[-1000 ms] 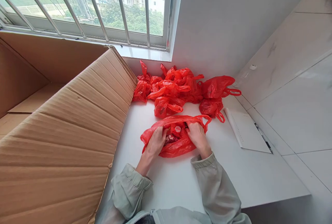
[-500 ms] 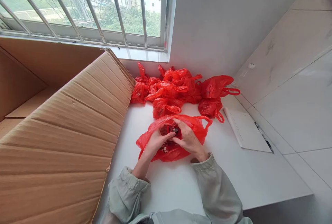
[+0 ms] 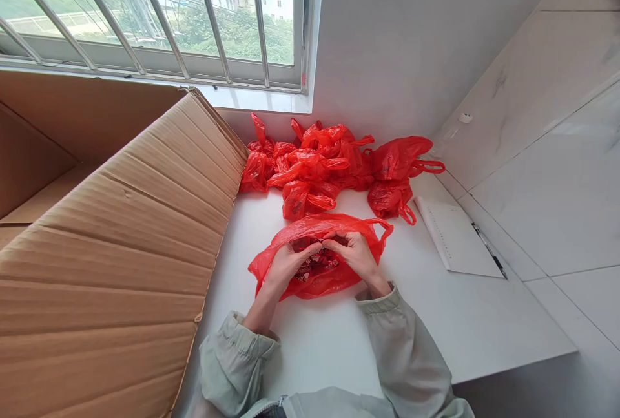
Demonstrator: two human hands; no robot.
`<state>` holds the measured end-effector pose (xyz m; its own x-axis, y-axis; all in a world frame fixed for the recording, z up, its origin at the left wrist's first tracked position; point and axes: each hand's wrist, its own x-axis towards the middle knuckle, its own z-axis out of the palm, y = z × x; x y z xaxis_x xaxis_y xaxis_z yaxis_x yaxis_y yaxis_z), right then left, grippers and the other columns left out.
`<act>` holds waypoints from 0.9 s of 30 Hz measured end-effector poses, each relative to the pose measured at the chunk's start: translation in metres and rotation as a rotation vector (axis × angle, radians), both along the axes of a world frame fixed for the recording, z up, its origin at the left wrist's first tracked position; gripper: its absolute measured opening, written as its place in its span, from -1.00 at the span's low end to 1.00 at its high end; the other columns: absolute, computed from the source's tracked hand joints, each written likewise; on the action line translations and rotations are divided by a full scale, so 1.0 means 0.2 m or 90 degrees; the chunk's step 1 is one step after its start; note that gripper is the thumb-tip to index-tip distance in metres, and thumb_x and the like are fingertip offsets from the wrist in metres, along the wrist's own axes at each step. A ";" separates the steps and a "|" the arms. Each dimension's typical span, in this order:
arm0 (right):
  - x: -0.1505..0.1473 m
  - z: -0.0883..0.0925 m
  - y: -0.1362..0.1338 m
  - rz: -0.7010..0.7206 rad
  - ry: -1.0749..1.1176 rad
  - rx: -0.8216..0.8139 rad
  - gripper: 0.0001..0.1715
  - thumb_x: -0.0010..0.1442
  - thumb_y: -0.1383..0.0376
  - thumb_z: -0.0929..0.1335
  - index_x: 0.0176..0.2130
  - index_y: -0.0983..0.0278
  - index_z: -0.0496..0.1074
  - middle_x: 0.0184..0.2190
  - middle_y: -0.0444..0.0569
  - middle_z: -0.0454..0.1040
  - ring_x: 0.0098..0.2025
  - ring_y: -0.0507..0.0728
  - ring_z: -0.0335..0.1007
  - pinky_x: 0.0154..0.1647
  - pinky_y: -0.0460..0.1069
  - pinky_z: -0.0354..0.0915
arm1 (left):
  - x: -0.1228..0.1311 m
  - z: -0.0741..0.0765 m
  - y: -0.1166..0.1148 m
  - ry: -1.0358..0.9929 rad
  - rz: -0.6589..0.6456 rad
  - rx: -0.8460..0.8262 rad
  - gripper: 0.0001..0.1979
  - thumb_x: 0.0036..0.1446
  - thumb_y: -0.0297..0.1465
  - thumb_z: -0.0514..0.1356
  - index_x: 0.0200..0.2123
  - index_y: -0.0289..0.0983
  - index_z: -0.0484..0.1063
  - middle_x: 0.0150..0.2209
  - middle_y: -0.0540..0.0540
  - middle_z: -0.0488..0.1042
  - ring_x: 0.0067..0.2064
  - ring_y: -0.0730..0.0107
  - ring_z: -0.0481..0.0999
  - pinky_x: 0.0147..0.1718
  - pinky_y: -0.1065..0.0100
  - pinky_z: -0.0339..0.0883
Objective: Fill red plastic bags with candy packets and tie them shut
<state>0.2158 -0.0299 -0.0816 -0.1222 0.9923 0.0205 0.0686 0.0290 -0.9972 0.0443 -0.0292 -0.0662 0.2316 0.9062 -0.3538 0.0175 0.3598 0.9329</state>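
An open red plastic bag [image 3: 271,253] lies on the white table in front of me, its mouth facing up. Inside it are several small dark-red wrapped packets [image 3: 314,269] with white print. My left hand [image 3: 287,266] reaches in over the bag's left side, thumb and fingers pinched together. From the right comes my right hand [image 3: 357,255], also pinched, its thumb tip meeting the left thumb above the packets. Whatever is between the fingertips is too small and covered to make out.
Several knotted red bags [image 3: 310,166] are heaped against the back wall. A large cardboard box [image 3: 130,224] stands at left. At right lie a spiral notebook [image 3: 453,237] and a pen [image 3: 488,249]; a clear bottle [image 3: 450,134] is in the corner behind. A barred window is above.
The dark packet that showed between my hands is no longer visible there. My thumbs have drawn together until their tips meet, and more packets show below. The view has shifted slightly.
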 end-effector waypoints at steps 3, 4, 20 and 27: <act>-0.02 0.00 0.00 -0.006 0.050 -0.026 -0.77 0.09 0.12 0.44 -0.37 0.24 0.56 -0.38 -0.09 0.58 -0.30 0.11 0.47 -0.20 -0.01 0.37 | 0.00 0.01 0.00 -0.069 0.038 -0.003 -0.68 -0.05 -0.17 0.40 -0.33 -0.29 0.56 -0.46 -0.09 0.59 -0.48 0.32 0.54 -0.54 0.41 0.38; -0.02 0.00 0.00 -0.009 0.085 -0.043 -0.76 0.08 0.10 0.45 -0.37 0.24 0.56 -0.37 -0.09 0.58 -0.29 0.11 0.48 -0.19 -0.01 0.37 | 0.00 0.01 0.00 -0.097 0.054 -0.012 -0.68 -0.06 -0.19 0.41 -0.30 -0.29 0.57 -0.46 -0.09 0.60 -0.46 0.29 0.56 -0.49 0.39 0.42; 0.00 -0.02 -0.01 -0.011 0.149 -0.117 -0.71 -0.03 0.15 0.52 -0.30 0.23 0.54 -0.31 -0.08 0.59 -0.29 0.13 0.49 -0.19 0.03 0.40 | -0.03 0.02 0.01 -0.040 0.021 -0.052 -0.62 -0.08 -0.11 0.40 -0.33 -0.30 0.56 -0.39 -0.13 0.63 -0.38 0.22 0.62 -0.48 0.39 0.44; 0.02 0.00 0.00 -0.033 0.131 -0.112 -0.74 -0.06 0.15 0.52 -0.37 0.24 0.53 -0.40 -0.09 0.57 -0.37 0.11 0.44 -0.29 0.01 0.39 | -0.04 0.00 0.04 -0.080 0.016 -0.038 -0.67 -0.20 -0.19 0.46 -0.45 -0.29 0.52 -0.43 -0.11 0.62 -0.33 0.16 0.63 -0.27 0.28 0.51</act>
